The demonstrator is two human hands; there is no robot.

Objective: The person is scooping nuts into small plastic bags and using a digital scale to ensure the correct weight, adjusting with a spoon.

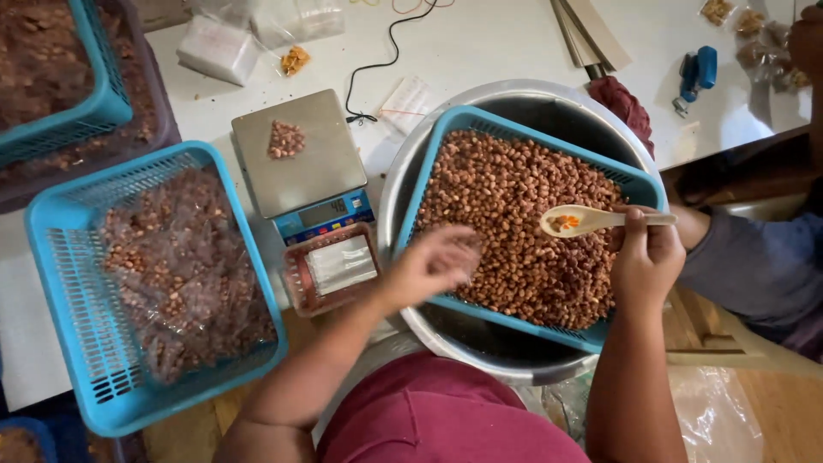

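My right hand point(647, 257) grips the handle of a pale plastic spoon point(573, 220) held level over a blue basket point(639, 184) heaped with roasted peanuts point(514, 223). That basket rests in a large metal basin point(403, 171). My left hand point(437, 261) hovers blurred over the basket's left rim; a small clear bag seems pinched in its fingers, though the blur hides it. To the left, a small packet of peanuts point(285, 139) lies on a digital scale point(300, 163).
A blue basket point(60, 283) of filled peanut bags sits at left, another basket point(103, 94) at top left. A small tray of clear bags point(336, 267) lies below the scale. A blue stapler point(696, 75), a red cloth point(626, 105) and another person's sleeve point(759, 266) are at right.
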